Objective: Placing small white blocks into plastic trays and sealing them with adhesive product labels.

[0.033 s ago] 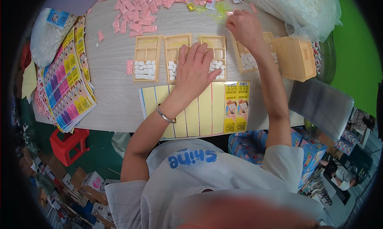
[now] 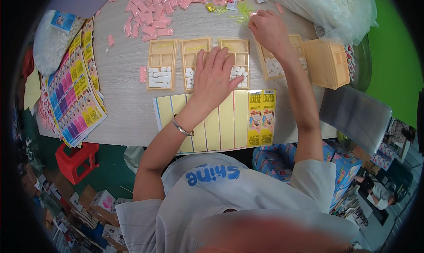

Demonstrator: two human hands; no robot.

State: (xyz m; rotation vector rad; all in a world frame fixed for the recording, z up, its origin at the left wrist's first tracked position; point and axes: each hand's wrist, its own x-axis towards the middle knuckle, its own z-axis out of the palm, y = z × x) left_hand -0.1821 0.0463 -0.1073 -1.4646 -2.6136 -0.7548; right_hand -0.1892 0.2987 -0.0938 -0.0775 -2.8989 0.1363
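Several tan compartment trays lie in a row on the pale table (image 2: 128, 107); the first tray (image 2: 162, 64) has small white pieces in its lower compartment. My left hand (image 2: 215, 78) lies flat with spread fingers across the second tray (image 2: 193, 48) and third tray (image 2: 238, 48), covering part of their white pieces. My right hand (image 2: 267, 30) reaches past a fourth tray (image 2: 270, 67) to thin yellow-green sticks (image 2: 238, 12). Its fingers are curled, and I cannot see whether they hold anything. A sheet of yellow cards (image 2: 221, 120) lies near the front edge.
Pink packets (image 2: 154, 6) are scattered at the back. A stack of tan trays (image 2: 327, 61) stands at the right, beside a clear bag of white pieces (image 2: 327, 10) and grey plastic sleeves (image 2: 353, 114). Colourful printed sheets (image 2: 75, 98) are stacked left. A red stool (image 2: 75, 160) stands below.
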